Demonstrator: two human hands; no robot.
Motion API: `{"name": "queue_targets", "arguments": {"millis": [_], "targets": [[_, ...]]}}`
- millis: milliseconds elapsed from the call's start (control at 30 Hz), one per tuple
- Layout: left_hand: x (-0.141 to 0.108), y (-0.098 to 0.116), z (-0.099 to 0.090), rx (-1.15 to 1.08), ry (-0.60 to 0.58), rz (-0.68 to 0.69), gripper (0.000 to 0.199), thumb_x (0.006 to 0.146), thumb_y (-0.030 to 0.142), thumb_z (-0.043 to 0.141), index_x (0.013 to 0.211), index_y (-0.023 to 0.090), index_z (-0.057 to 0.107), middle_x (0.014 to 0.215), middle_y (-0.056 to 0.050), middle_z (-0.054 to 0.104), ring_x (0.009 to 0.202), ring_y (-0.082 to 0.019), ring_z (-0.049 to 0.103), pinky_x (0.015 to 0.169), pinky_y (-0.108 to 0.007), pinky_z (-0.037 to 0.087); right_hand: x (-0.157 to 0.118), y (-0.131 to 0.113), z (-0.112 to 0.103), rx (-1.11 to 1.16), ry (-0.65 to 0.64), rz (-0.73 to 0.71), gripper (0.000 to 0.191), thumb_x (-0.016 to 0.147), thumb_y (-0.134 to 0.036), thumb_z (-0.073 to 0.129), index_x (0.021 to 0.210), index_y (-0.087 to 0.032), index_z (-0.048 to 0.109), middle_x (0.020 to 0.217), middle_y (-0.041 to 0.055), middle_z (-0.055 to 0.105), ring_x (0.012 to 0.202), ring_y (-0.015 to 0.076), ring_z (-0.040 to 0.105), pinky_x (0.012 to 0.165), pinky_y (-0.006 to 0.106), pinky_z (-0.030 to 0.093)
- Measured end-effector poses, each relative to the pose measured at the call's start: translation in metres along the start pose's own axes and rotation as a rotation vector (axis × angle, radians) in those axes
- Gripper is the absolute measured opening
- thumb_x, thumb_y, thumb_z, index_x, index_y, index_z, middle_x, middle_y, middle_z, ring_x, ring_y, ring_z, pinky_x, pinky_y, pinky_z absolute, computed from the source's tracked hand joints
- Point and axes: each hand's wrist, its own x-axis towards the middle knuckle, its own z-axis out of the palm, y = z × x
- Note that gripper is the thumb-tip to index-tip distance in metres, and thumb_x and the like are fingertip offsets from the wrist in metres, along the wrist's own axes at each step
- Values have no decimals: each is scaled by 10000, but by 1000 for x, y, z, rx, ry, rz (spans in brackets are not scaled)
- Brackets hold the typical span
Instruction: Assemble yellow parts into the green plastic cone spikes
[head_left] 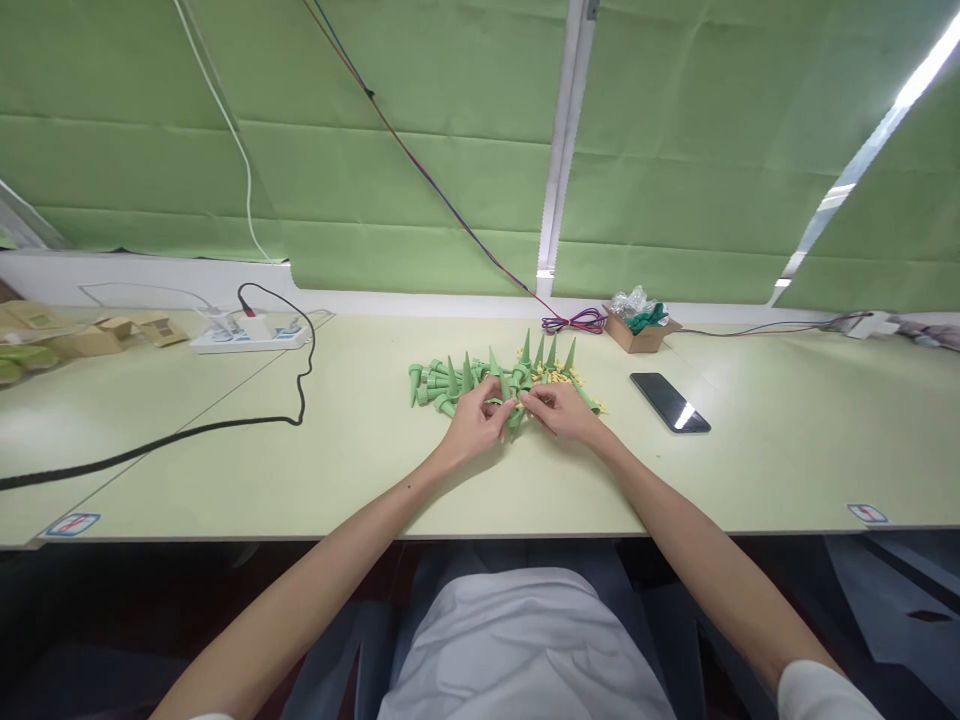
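My left hand (478, 420) is closed round a green plastic spike (504, 386) whose point stands upward. Close against it, my right hand (559, 410) pinches at the lower end of the same spike; a speck of yellow shows between the fingertips. Left of my hands lies a pile of similar green spikes (431, 384) with wide collars. Several more spikes (553, 352) stand point-up behind my right hand. Small yellow pieces (559, 377) lie scattered among them, partly hidden by that hand.
A black phone (670, 402) lies to the right. Behind it stands a small cardboard box (637, 336) with plastic wrap, next to coiled wires (577, 321). At left are a white power strip (251, 337), a black cable (217, 425) and cardboard pieces (90, 340).
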Motion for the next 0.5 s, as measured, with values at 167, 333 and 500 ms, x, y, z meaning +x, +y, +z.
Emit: {"name": "queue_targets", "arguments": {"millis": [167,333,500], "targets": [[-3,3,0,102,-54,37,223,909,423,547,900,203,516,488,57,472,429,-110,477,447,-213,343,0,-3,-1,11,-41,69,430,920,-335,453,510,-206,435,351,-54,393,336,97,384,457,243,339],[-2,5,0,168,-45,86,215,911,370,527,986,181,596,586,8,585,503,-128,540,487,-228,409,0,-2,0,45,-22,78,430,926,-344,456,518,-207,443,354,-54,422,322,97,403,446,240,349],[0,4,1,190,1,140,290,868,288,559,1120,179,652,1064,-103,695,749,-164,651,630,-267,525,3,6,0,63,46,55,430,954,-421,454,586,-203,502,388,-52,459,344,106,453,486,246,399]]}}
